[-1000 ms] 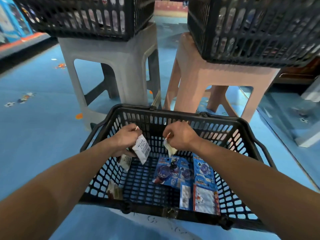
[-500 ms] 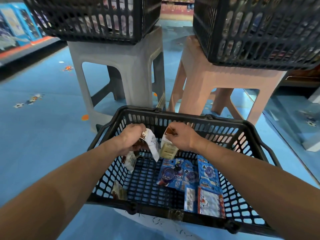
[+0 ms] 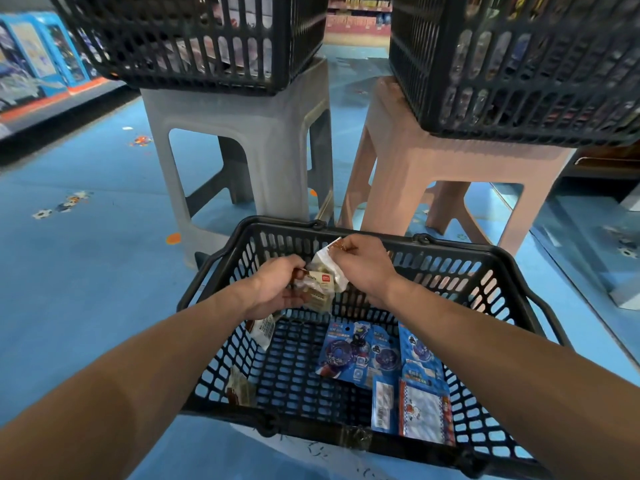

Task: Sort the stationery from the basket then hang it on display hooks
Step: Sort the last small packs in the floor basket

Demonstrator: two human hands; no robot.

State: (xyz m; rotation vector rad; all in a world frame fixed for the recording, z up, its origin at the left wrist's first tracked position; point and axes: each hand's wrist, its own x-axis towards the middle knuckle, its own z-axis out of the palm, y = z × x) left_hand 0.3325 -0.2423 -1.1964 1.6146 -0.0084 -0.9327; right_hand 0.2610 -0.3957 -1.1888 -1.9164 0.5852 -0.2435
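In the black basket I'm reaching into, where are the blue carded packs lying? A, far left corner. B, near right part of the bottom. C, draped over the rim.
B: the blue carded packs lie flat on the bottom of the basket, toward its near right side.

No legible text on the packets (image 3: 323, 284)

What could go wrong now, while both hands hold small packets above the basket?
1. The left hand grips a bunch of small packets. If the right hand adds its clear packet, one may slip and fall into the basket.
2. A loose packet by the basket's left wall lies apart from the blue packs and may be overlooked.
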